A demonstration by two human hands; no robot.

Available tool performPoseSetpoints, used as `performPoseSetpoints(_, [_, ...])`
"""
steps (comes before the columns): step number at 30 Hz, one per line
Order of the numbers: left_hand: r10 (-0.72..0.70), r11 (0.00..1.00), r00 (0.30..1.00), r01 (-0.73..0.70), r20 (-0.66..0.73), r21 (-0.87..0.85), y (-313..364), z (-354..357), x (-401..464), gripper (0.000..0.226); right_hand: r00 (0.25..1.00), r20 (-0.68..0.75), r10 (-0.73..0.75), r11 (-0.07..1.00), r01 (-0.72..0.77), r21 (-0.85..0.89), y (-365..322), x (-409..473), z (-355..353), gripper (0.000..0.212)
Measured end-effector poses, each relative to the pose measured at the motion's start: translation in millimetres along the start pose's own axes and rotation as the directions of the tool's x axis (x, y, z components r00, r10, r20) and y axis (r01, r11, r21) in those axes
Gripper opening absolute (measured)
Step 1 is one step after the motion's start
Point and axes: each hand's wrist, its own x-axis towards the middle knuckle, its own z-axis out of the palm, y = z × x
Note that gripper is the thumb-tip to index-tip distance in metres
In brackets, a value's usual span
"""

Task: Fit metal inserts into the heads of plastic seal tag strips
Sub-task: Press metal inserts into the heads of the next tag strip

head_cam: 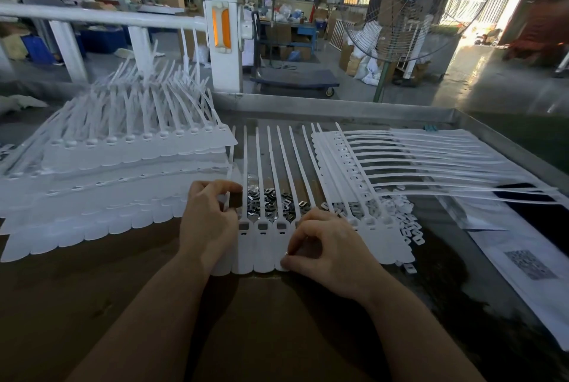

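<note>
Head view: left hand (209, 218) with curled fingers pinches the seal tag strip row (264, 246); right hand (323, 249) curls, pinching its lower edge; metal inserts (271, 200) lie behind.

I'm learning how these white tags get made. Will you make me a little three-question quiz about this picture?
1. True or false: the loose metal inserts lie in a heap beyond the two hands, under the tails of the tag strip being worked on.
2. Which hand rests on the flat tag ends nearest the person? A) left hand B) right hand C) neither
3. Fill in: the big stack of tag strips with tails sticking upward sits on the person's ____ side.

Key:
1. True.
2. B. The left hand is at the strip's left edge, fingers curled at the heads.
3. Left.
</note>
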Motion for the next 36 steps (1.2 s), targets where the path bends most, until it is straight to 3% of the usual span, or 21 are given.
performPoseSetpoints(9, [-0.003, 1.0, 1.0, 0.003, 0.01, 0.008, -0.8, -0.6, 0.9, 0.038, 0.995, 0.096, -0.012, 0.998, 0.007, 0.061, -0.2, -0.5, -4.9, 0.019])
performPoseSetpoints(19, [-0.027, 0.999, 1.0, 0.026, -0.003, -0.032, -0.9, 0.3, 1.7, 0.039, 0.989, 0.142, -0.041, 0.999, 0.041, 0.003, 1.9, -1.5, -3.9, 0.012])
performPoseSetpoints(27, [-0.058, 0.993, 0.998, 0.057, -0.011, -0.1, -0.2, 1.5, 2.4, 0.039, 0.993, 0.105, -0.049, 0.997, 0.043, 0.058, 0.9, -0.8, -3.3, 0.018])
performPoseSetpoints(36, [0.021, 0.999, 1.0, -0.021, -0.016, 0.028, -1.5, -2.0, 1.0, 0.036, 0.996, 0.083, -0.02, 0.976, 0.002, 0.217, -0.1, -2.4, -5.7, 0.011])
